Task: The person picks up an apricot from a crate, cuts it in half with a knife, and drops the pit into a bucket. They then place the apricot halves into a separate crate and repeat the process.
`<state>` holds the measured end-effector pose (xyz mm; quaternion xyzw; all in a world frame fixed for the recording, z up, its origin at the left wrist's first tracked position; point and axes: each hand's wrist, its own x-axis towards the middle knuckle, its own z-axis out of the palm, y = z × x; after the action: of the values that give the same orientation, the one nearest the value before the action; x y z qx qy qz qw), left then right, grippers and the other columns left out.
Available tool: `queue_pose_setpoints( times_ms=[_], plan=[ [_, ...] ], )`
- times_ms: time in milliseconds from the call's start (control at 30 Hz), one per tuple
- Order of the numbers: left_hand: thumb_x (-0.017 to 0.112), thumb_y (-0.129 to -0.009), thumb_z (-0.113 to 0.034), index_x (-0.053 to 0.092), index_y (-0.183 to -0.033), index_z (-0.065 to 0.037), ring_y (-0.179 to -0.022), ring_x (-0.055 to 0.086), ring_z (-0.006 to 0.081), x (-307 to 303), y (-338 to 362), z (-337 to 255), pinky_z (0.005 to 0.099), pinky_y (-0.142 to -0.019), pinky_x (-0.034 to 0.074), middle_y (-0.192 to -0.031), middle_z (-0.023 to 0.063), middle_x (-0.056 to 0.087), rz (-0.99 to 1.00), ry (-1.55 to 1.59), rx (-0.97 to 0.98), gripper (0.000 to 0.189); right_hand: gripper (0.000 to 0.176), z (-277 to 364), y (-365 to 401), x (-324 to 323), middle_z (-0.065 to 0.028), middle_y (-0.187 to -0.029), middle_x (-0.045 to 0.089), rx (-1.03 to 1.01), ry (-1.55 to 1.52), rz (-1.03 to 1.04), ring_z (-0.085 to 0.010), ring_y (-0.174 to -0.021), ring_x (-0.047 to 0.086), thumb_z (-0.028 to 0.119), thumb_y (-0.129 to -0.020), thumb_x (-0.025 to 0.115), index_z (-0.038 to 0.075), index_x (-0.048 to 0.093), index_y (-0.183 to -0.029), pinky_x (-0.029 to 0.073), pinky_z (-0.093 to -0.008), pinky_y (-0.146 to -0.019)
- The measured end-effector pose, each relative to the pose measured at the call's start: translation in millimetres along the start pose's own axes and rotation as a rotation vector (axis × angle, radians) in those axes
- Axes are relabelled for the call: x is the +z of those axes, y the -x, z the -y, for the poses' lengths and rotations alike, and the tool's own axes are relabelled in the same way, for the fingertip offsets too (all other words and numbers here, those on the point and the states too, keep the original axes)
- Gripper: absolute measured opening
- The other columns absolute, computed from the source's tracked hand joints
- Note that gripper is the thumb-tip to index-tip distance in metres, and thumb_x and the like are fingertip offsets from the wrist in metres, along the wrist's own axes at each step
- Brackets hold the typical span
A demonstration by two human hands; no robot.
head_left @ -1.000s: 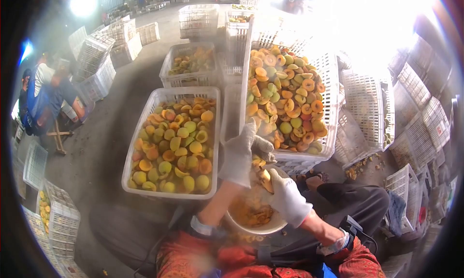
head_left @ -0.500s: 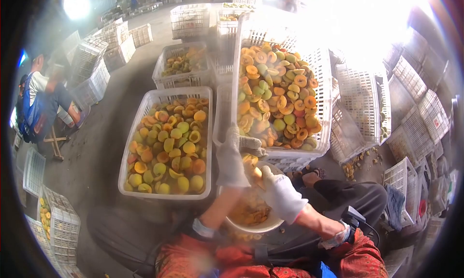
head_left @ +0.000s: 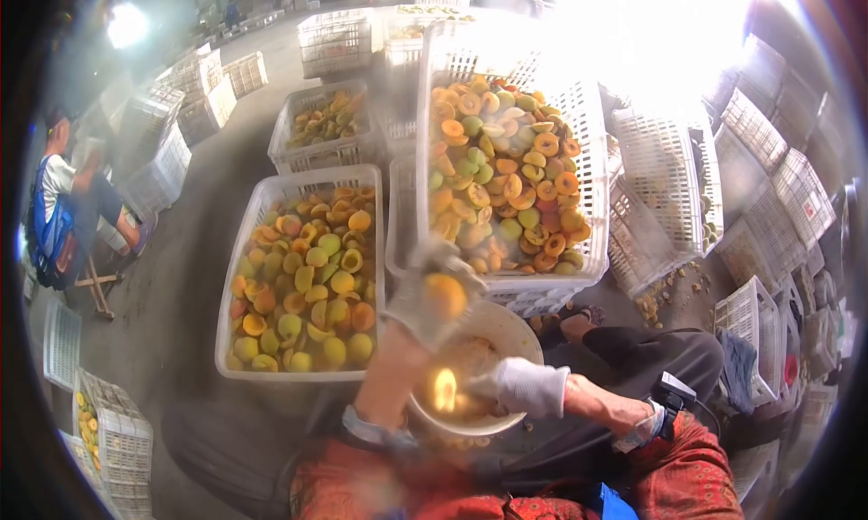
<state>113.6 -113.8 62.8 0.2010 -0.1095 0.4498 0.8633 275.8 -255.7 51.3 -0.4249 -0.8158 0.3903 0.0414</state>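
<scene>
My left hand point(head_left: 425, 294), in a pale glove and smeared by motion, holds an orange-yellow peach half point(head_left: 446, 297) near the front corner of the big crate. Lower down, my right hand point(head_left: 526, 386), also gloved, is over the white bucket point(head_left: 532, 339) between my legs. Its fingers point left and are closed; whatever they grip is hidden by blur. A bright yellow blurred piece point(head_left: 445, 390) shows over the bucket, left of the right fingertips. Halved peaches point(head_left: 511, 176) fill the big white crate point(head_left: 592, 203) ahead of me.
To the left stands a lower crate point(head_left: 226, 339) of peach halves point(head_left: 312, 285), with a smaller crate point(head_left: 278, 140) behind it. Stacked crates point(head_left: 665, 181) line the right side, with fruit scraps point(head_left: 665, 289) on the floor. A person point(head_left: 63, 194) sits on a stool at far left.
My left hand has turned and now shows a peach half. My right hand has dropped lower over the bucket, away from the left hand. The whole view has shifted slightly.
</scene>
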Motion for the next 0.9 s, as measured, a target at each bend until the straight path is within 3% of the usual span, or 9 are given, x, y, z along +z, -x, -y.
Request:
queue_pose_setpoints(
  times_ms=[133, 167, 200, 333, 367, 433, 567, 767, 900],
  plan=[
    [0.048, -0.094, -0.040, 0.039, -0.134, -0.004, -0.115, 0.051, 0.0283, -1.6, -26.8, -78.0, 0.0429, -0.099, 0.045, -0.128, 0.0146, 0.052, -0.500, 0.223, 0.213, 0.054, 0.031, -19.7, 13.0, 6.6, -0.0178, -0.088, 0.064, 0.291, 0.214, 0.420, -0.0358, -0.082, 0.060, 0.017, -0.080, 0.065, 0.011, 0.062, -0.111, 0.049, -0.0402, -0.075],
    [0.042, -0.098, -0.036, 0.052, -0.124, -0.001, -0.128, 0.042, 0.0284, 4.8, -31.3, -94.9, 0.0446, -0.108, 0.036, -0.128, 0.0148, 0.053, -0.565, 0.078, 0.307, 0.045, 0.035, -51.6, 14.9, 4.2, -0.0183, -0.088, 0.065, 0.059, 0.233, 0.205, -0.0350, -0.083, 0.062, 0.017, -0.079, 0.067, 0.009, 0.062, -0.112, 0.049, -0.0424, -0.075],
    [0.042, -0.098, -0.036, 0.052, -0.124, -0.001, -0.128, 0.042, 0.0284, -4.1, -28.4, -105.2, 0.0446, -0.108, 0.036, -0.128, 0.0148, 0.053, -0.564, 0.078, 0.312, 0.045, 0.032, -51.6, 1.1, -13.1, -0.0192, -0.089, 0.065, -0.180, 0.036, -0.350, -0.0341, -0.083, 0.063, 0.017, -0.079, 0.066, 0.004, 0.063, -0.108, 0.049, -0.0421, -0.073],
    [0.040, -0.100, -0.033, 0.051, -0.123, 0.004, -0.124, 0.047, 0.0303, -13.3, -27.4, -90.9, 0.0422, -0.104, 0.042, -0.128, 0.0179, 0.053, -0.816, 0.260, 0.309, 0.045, 0.020, -61.9, -62.0, -94.3, -0.0243, -0.080, 0.058, 0.244, 0.265, -0.901, -0.0438, -0.078, 0.056, 0.017, -0.077, 0.068, 0.002, 0.061, -0.089, 0.046, -0.0421, -0.065],
    [0.040, -0.100, -0.033, 0.052, -0.122, 0.004, -0.119, 0.053, 0.0296, -7.6, -27.2, -75.6, 0.0406, -0.102, 0.044, -0.124, 0.0180, 0.057, -0.843, 0.378, 0.326, 0.045, 0.019, -35.5, -70.9, -113.8, -0.0229, -0.083, 0.060, 0.430, 0.379, -0.841, -0.0419, -0.082, 0.058, 0.018, -0.076, 0.068, 0.005, 0.061, -0.087, 0.047, -0.0426, -0.067],
    [0.054, -0.095, -0.027, 0.050, -0.115, 0.004, -0.107, 0.059, 0.0333, -68.9, -23.7, -40.7, 0.0465, -0.093, 0.052, -0.115, 0.0233, 0.057, -0.359, 0.136, 0.169, 0.037, 0.016, -91.0, -110.8, -117.3, -0.0206, -0.085, 0.063, 0.519, 0.466, -0.957, -0.0403, -0.083, 0.060, 0.018, -0.077, 0.067, 0.005, 0.061, -0.086, 0.048, -0.0447, -0.069],
    [0.059, -0.092, -0.018, 0.055, -0.097, -0.001, -0.087, 0.066, 0.0326, -17.8, -22.6, 11.5, 0.0467, -0.082, 0.058, -0.095, 0.0176, 0.064, -0.600, 0.219, 0.057, 0.018, 0.026, -171.2, -150.8, -101.1, -0.0202, -0.088, 0.064, 0.505, 0.521, -1.002, -0.0400, -0.085, 0.061, 0.021, -0.077, 0.064, 0.004, 0.059, -0.096, 0.048, -0.0479, -0.072],
    [0.059, -0.092, -0.019, 0.057, -0.102, -0.003, -0.084, 0.066, 0.0317, -37.8, -14.3, 27.3, 0.0439, -0.078, 0.058, -0.093, 0.0145, 0.064, -0.837, 0.213, 0.011, 0.018, 0.032, -179.3, -162.2, -88.8, -0.0240, -0.085, 0.063, 0.423, 0.421, -1.038, -0.0425, -0.086, 0.060, 0.022, -0.077, 0.064, 0.003, 0.054, -0.101, 0.047, -0.0480, -0.072],
    [0.055, -0.095, -0.028, 0.052, -0.118, -0.003, -0.095, 0.061, 0.0277, -35.2, -14.4, 36.9, 0.0390, -0.083, 0.055, -0.107, 0.0125, 0.060, -0.852, -0.029, 0.078, 0.034, 0.020, -133.5, -136.6, -107.0, -0.0255, -0.087, 0.063, 0.388, 0.467, -0.753, -0.0451, -0.085, 0.060, 0.019, -0.079, 0.062, 0.003, 0.060, -0.090, 0.048, -0.0492, -0.069]
  ],
)
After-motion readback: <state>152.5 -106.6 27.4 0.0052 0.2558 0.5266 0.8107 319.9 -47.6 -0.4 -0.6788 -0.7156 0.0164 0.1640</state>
